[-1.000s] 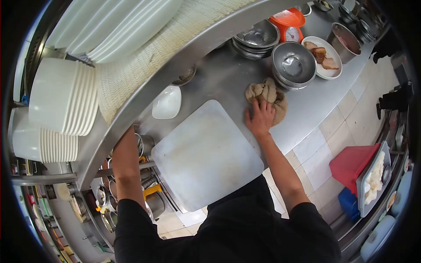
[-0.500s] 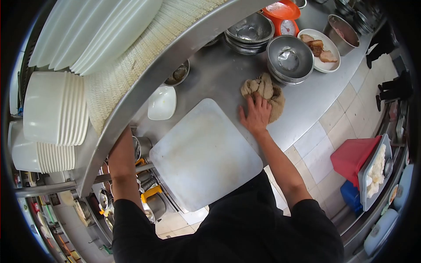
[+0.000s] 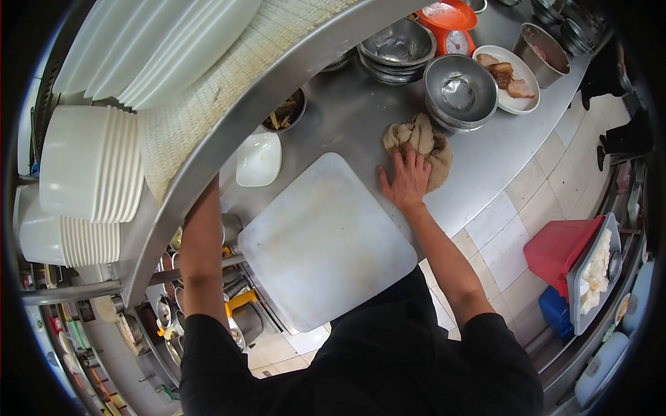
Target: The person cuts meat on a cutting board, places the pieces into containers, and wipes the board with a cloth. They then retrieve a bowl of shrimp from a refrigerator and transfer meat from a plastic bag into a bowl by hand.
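Observation:
My right hand (image 3: 406,179) lies on a crumpled brown cloth (image 3: 434,156) on the steel counter (image 3: 347,125), its fingers spread over the near edge of the cloth. My left forearm reaches up under the curved steel shelf, which hides the left hand. Close to where that arm disappears are a small white square dish (image 3: 259,160) and a metal bowl (image 3: 288,114) with yellowish pieces in it. Between my arms, a white cutting board (image 3: 326,243) lies at the counter's near edge.
Stacked metal bowls (image 3: 460,93), an orange scale (image 3: 454,31), a plate of meat (image 3: 510,80) and a metal pot (image 3: 544,55) stand at the back right. White bowls (image 3: 90,163) fill the shelf at left. Another person's dark-clothed legs (image 3: 628,135) show at far right.
My left forearm has shifted slightly up and right under the shelf. The metal bowl there now shows yellowish pieces. My right hand has stayed on the cloth.

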Demonstrator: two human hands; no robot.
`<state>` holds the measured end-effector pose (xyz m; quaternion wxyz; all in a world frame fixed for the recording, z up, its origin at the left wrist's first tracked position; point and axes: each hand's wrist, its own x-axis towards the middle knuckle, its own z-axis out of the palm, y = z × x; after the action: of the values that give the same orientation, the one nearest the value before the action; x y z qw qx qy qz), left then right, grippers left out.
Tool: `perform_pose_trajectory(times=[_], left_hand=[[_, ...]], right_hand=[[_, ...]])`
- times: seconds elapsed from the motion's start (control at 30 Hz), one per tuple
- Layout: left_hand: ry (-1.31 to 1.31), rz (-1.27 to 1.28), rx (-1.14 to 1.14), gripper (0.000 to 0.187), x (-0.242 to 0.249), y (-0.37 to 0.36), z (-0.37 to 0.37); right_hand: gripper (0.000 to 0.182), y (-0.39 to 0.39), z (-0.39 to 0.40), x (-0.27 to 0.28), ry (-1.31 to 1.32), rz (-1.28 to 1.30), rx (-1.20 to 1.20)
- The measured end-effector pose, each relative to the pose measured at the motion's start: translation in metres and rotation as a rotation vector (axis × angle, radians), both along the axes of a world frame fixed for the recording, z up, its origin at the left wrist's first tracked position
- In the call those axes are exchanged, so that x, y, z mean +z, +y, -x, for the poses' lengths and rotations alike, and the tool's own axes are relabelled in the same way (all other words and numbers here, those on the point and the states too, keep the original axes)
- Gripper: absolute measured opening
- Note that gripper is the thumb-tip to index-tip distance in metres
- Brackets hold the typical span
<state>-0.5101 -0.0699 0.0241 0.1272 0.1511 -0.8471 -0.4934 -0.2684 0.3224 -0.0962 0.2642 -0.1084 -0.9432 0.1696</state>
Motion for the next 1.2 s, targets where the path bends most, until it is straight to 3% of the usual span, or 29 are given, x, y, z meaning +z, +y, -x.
perform_pose_trajectory(times=[0.6,0.83,1.03,1.07,1.1,1.13,1.2], left_hand=[[0.008,0.048,-0.014,0.021,-0.009,0.034,0.026],[0.090,0.045,-0.012,0.021,0.000,0.035,-0.002],[0.498,0.056,0.057,0.021,0.004,0.052,-0.146],[0.070,-0.166,0.145,0.021,0.033,0.069,-0.203],[-0.088,-0.073,0.130,0.019,0.033,0.063,-0.238],[0.121,-0.410,0.251,0.019,0.027,0.067,-0.274],[-0.015,-0.417,0.190,0.011,0.044,0.039,-0.339]], right_hand=[[0.050,0.001,0.000,-0.005,-0.077,-0.011,-0.008],[0.051,0.001,0.000,-0.006,-0.046,0.002,0.012],[0.052,0.000,0.001,-0.009,-0.070,-0.049,-0.029],[0.052,0.001,0.001,-0.008,-0.059,-0.069,-0.026],[0.050,0.003,-0.001,-0.008,0.046,-0.112,-0.022],[0.049,0.001,0.002,-0.011,0.165,-0.137,-0.005],[0.052,0.001,0.003,-0.012,0.016,-0.183,-0.004]])
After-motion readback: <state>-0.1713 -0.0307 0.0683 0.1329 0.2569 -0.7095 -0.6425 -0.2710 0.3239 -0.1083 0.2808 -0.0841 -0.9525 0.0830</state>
